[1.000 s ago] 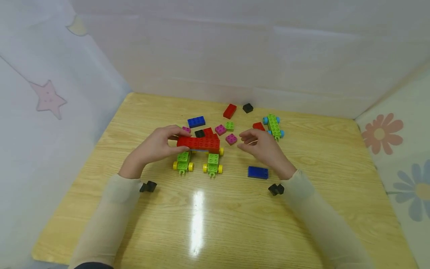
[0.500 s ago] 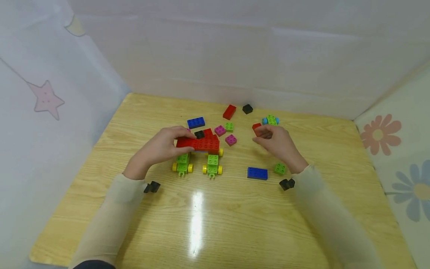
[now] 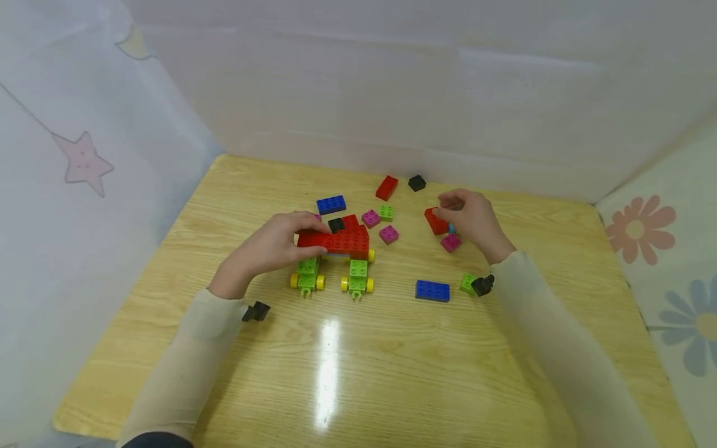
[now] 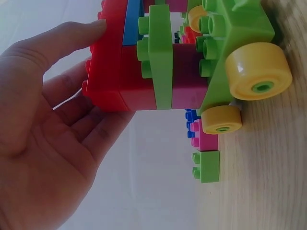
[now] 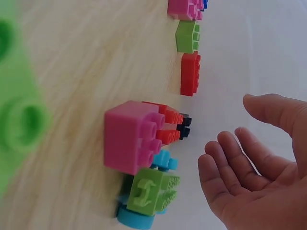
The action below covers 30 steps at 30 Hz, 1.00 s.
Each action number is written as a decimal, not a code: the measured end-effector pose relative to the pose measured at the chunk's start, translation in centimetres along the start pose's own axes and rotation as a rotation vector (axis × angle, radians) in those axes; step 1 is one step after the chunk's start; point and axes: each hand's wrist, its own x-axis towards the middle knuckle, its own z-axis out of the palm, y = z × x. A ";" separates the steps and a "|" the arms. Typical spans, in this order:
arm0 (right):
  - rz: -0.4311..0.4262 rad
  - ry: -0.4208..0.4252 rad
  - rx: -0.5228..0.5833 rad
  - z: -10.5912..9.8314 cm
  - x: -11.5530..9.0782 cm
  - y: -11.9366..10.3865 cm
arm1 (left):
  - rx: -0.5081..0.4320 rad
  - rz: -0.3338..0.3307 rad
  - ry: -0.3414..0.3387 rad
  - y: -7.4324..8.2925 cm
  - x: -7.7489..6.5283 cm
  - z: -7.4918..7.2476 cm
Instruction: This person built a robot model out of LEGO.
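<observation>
My left hand [image 3: 267, 249] grips the left end of a toy-brick structure, its thumb and fingers around the red bricks [image 4: 111, 57] on top. Below them sit light green wheeled bases [image 3: 357, 277] with yellow wheels [image 4: 259, 71]. A small black brick [image 3: 336, 225] shows beside the red bricks. At the right, my right hand [image 3: 473, 219] hovers beside a loose red brick [image 3: 436, 221], fingers loosely bent. In the right wrist view nothing lies between thumb and fingers. Near that hand are a pink brick [image 5: 127, 136] and a green base [image 5: 147, 191] with blue wheels, mostly hidden in the head view.
Two blue bricks [image 3: 432, 290] [image 3: 331, 204] lie on the wooden table [image 3: 269, 373]. Pink bricks [image 3: 389, 234] and a green brick [image 3: 386, 213] lie mid-table. Farther back are a red brick [image 3: 386, 188] and a black one [image 3: 417, 183]. Another green brick [image 3: 467, 284] is by the right wrist.
My right hand has moved right and away, from near the middle pink brick to beside the loose red one. The pink brick there has come into view. My left hand keeps its grip, slightly farther right.
</observation>
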 end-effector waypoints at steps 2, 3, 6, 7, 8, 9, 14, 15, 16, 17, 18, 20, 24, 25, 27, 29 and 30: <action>-0.004 0.006 0.013 0.0 0.8 -0.3 | -0.002 0.002 -0.003 0.0 0.0 0.0; -0.007 0.011 0.015 0.1 1.3 -0.4 | -0.004 0.003 -0.004 0.0 0.0 -0.1; -0.003 0.025 0.019 0.4 2.6 -1.0 | -0.009 0.002 -0.006 0.0 0.0 -0.1; 0.001 0.027 0.020 0.5 3.0 -1.2 | -0.008 0.001 -0.006 0.0 0.0 -0.1; 0.006 0.030 0.022 0.6 3.4 -1.3 | -0.009 0.000 -0.005 0.1 -0.1 -0.1; 0.015 0.033 0.031 0.8 3.9 -1.5 | -0.011 0.000 -0.005 0.1 -0.1 -0.1; 0.072 0.069 0.132 1.8 6.3 -1.6 | -0.020 0.007 -0.003 -0.1 0.0 0.0; 0.086 0.085 0.160 2.0 6.7 -1.6 | -0.022 0.010 -0.001 -0.1 0.0 0.0; 0.095 0.100 0.181 2.2 7.2 -1.5 | -0.024 0.013 0.000 -0.1 0.0 0.0; 0.103 0.117 0.201 2.4 7.6 -1.4 | -0.027 0.016 0.002 -0.2 0.1 0.1; 0.115 0.134 0.222 2.6 7.9 -1.4 | -0.033 0.020 0.001 -0.2 0.1 0.1; 0.139 0.158 0.256 3.0 8.6 -1.2 | -0.046 0.028 -0.001 -0.2 0.2 0.1; 0.178 0.184 0.291 3.6 9.5 -0.9 | -0.068 0.031 -0.006 -0.3 0.2 0.2; 0.182 0.189 0.287 3.7 9.7 -0.9 | -0.071 0.030 -0.005 -0.3 0.2 0.2; 0.192 0.199 0.272 4.0 10.0 -0.9 | -0.081 0.024 -0.007 -0.3 0.2 0.2; 0.203 0.206 0.251 4.2 10.3 -0.9 | -0.090 0.019 -0.009 -0.4 0.2 0.2; 0.208 0.208 0.236 4.3 10.4 -0.9 | -0.096 0.015 -0.011 -0.4 0.2 0.2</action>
